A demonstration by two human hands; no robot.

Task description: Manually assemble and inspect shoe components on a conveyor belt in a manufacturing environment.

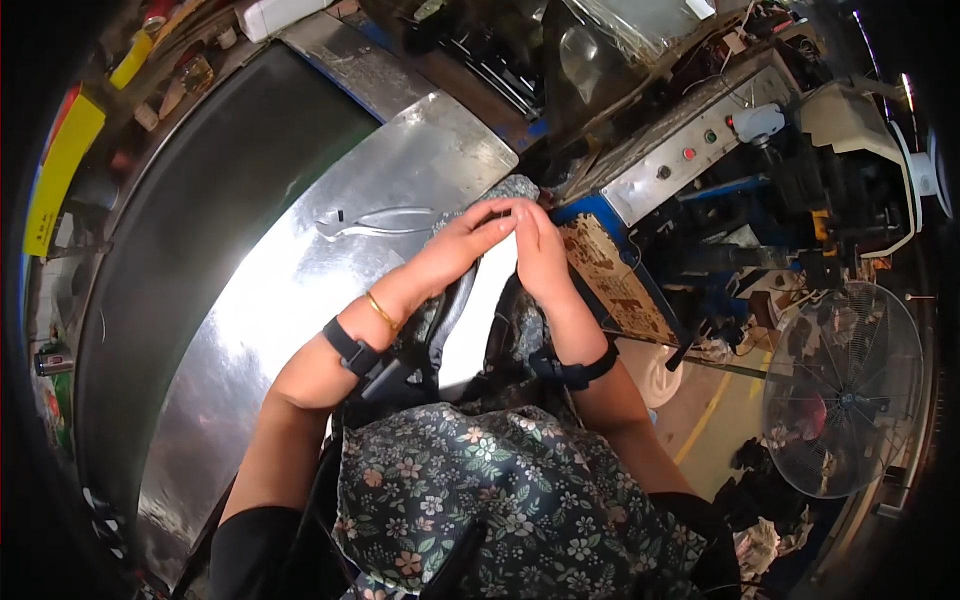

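Note:
My left hand and my right hand meet at the fingertips in front of me, above my lap. The fingers of both are pressed together, and whatever they hold, if anything, is hidden. Left of them, silver pliers lie on the shiny metal tabletop, and a small black piece is at their jaw end. Under my hands a bright white surface is too overexposed to make out. A floral apron covers my lap.
A dark belt-like strip curves along the tabletop's far left side. To the right stands a machine with a control panel of coloured buttons. A caged fan is at the far right. A yellow box sits at the left edge.

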